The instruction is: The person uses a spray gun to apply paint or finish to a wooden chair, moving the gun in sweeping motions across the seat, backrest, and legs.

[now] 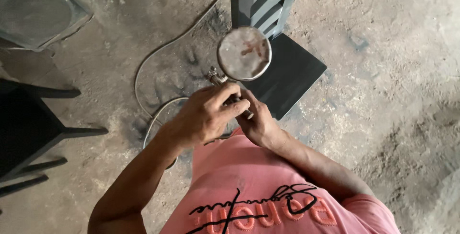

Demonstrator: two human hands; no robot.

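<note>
Both my hands hold a metal spray gun (220, 78) with a round, paint-stained cup lid (244, 53) on top. My left hand (206, 114) wraps over the gun's rear body, fingers curled around it. My right hand (256, 121) grips the handle from beneath, mostly hidden behind the left hand. A grey-painted wooden chair (282, 71) stands on the floor just beyond the gun, its slatted back toward the top of the view.
An air hose (163, 47) loops over the dusty concrete floor left of the chair. Dark chair legs (38, 133) jut in at the left edge. A grey framed panel with a round opening (38, 13) lies at top left.
</note>
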